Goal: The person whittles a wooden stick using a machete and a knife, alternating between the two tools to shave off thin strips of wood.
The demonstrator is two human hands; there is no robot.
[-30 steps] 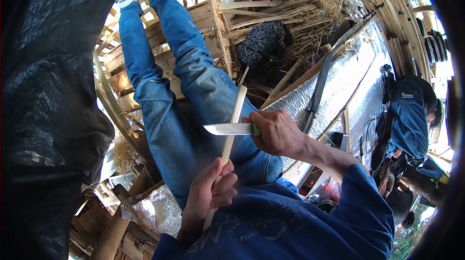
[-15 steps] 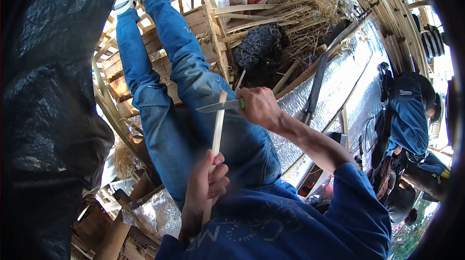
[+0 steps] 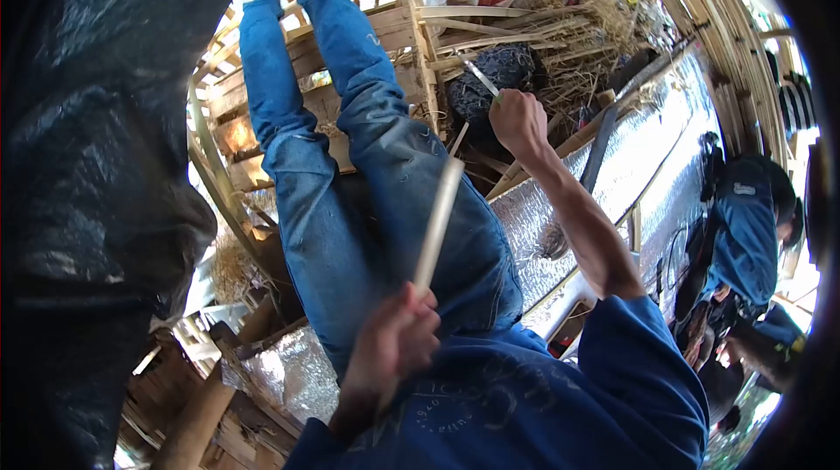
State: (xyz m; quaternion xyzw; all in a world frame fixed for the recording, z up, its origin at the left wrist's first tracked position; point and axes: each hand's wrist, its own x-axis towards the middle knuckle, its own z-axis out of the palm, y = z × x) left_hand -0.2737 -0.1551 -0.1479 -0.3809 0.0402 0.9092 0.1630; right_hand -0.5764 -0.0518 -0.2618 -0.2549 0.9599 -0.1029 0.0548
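My left hand [image 3: 401, 336] is wrapped round the lower part of a pale strip of wood or bamboo [image 3: 440, 223], which rises tilted over my lap. Both are a little blurred. My right hand [image 3: 518, 122] grips a knife by its handle, of which a bit of green shows. The knife's blade [image 3: 479, 78] points up and left, in front of a black bundle [image 3: 490, 85], and is apart from the strip. Below it lie my outstretched legs in blue jeans [image 3: 394, 164].
Split strips and shavings [image 3: 560, 41] are heaped at the top. Silver foil sheeting [image 3: 647, 146] lies to the right, with a dark long blade or bar [image 3: 600, 150] on it. Black plastic [image 3: 79, 207] hangs at the left. Another person [image 3: 744, 225] sits at the far right.
My right hand has moved up and away with the knife, whose blade was against the strip's upper end. The whole view has shifted slightly, and the strip is farther right.
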